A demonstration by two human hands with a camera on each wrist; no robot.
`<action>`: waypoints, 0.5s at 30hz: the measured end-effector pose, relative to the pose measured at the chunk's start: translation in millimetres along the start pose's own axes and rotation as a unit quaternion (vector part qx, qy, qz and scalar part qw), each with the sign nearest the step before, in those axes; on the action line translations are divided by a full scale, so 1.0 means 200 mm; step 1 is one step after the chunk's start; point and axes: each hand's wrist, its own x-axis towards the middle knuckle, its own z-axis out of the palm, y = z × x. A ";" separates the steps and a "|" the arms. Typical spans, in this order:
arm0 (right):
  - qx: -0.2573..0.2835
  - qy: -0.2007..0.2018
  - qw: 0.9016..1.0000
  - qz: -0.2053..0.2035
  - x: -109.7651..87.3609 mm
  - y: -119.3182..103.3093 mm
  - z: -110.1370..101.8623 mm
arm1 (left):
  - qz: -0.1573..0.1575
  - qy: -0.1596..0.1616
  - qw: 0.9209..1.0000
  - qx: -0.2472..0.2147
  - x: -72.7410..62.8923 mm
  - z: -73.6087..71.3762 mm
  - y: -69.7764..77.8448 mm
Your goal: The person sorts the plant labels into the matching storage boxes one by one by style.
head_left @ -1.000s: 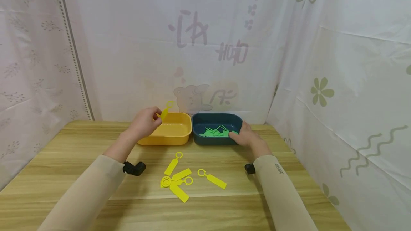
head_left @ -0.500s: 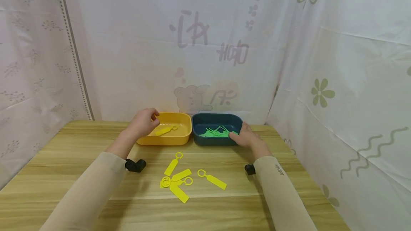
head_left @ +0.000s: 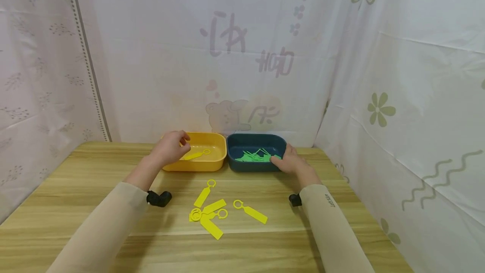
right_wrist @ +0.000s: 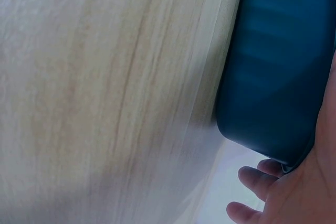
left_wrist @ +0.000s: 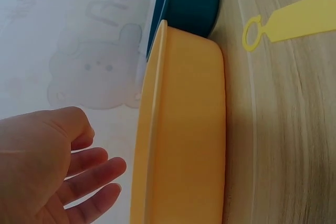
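Note:
My left hand (head_left: pixel 173 145) hovers over the left end of the yellow bin (head_left: pixel 212 165), thumb and fingers loosely bent with nothing between them. A yellow plastic ring tag (head_left: pixel 195 155) lies inside that bin, partly hidden by the hand. In the left wrist view the left hand (left_wrist: pixel 58 166) is apart from the bin's wall (left_wrist: pixel 184 129). My right hand (head_left: pixel 292 161) holds the near right corner of the dark teal bin (head_left: pixel 246 167), thumb over the rim, other fingers along the outside. Green thin pieces (head_left: pixel 254 156) lie in a heap inside it.
Several yellow ring tags lie on the wooden table (head_left: pixel 170 239) before the bins: a small overlapping cluster (head_left: pixel 208 216), one tag (head_left: pixel 202 196) behind it and another tag (head_left: pixel 254 214) to the right. A patterned white curtain (head_left: pixel 151 75) hangs close behind the bins.
The left hand let go of a yellow ring tag, which dropped into the yellow bin. Since then that hand has shifted slightly. The right hand has stayed at the teal bin's corner.

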 end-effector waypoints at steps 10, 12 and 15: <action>-0.002 0.002 1.000 0.000 0.00 0.00 0.00 | 0.074 -0.029 0.997 0.012 -0.03 0.04 0.08; -0.001 0.002 1.000 0.000 0.00 0.00 0.00 | 0.086 -0.038 0.995 0.015 -0.05 0.04 0.10; 0.000 0.004 1.000 0.000 0.00 0.00 0.00 | 0.100 -0.057 0.993 0.023 -0.07 0.05 0.14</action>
